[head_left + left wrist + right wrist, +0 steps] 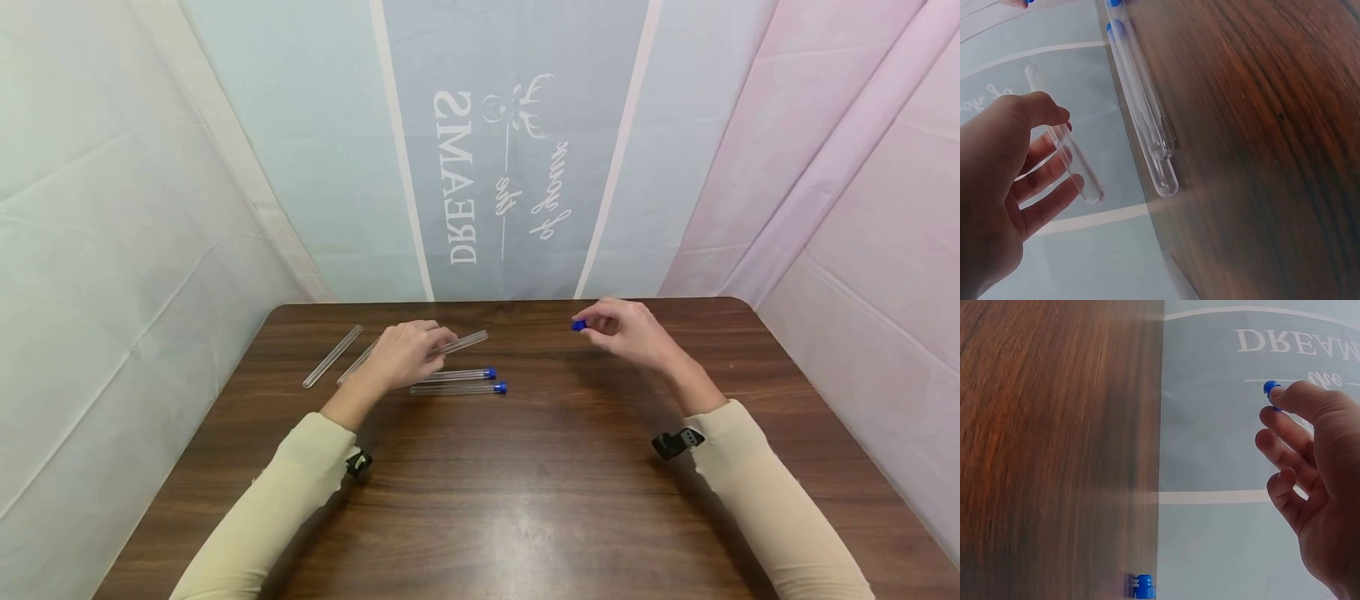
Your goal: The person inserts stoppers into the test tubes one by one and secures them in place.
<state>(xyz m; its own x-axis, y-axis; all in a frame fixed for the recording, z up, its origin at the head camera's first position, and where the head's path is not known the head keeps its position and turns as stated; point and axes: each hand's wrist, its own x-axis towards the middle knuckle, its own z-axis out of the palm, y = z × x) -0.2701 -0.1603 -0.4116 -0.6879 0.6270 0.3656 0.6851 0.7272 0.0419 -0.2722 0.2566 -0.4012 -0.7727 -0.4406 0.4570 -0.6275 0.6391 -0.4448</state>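
My left hand [408, 354] holds a clear test tube [471, 341] between thumb and fingers, its uncapped end pointing right. In the left wrist view this tube [1085, 178] is tilted and clear of the tabletop. Between thumb and forefinger, my right hand [630, 333] pinches a small blue cap [578, 325], apart from the tube. Two test tubes [457, 389] with blue caps lie side by side just in front of my left hand. Left of that hand are two uncapped tubes [332, 357], one partly hidden by it.
Another blue cap [1144, 586] sits near the table's far edge in the right wrist view. The wooden table [510, 492] meets a printed cloth [517, 167] behind, and pale cloth walls [112, 250] stand on both sides.
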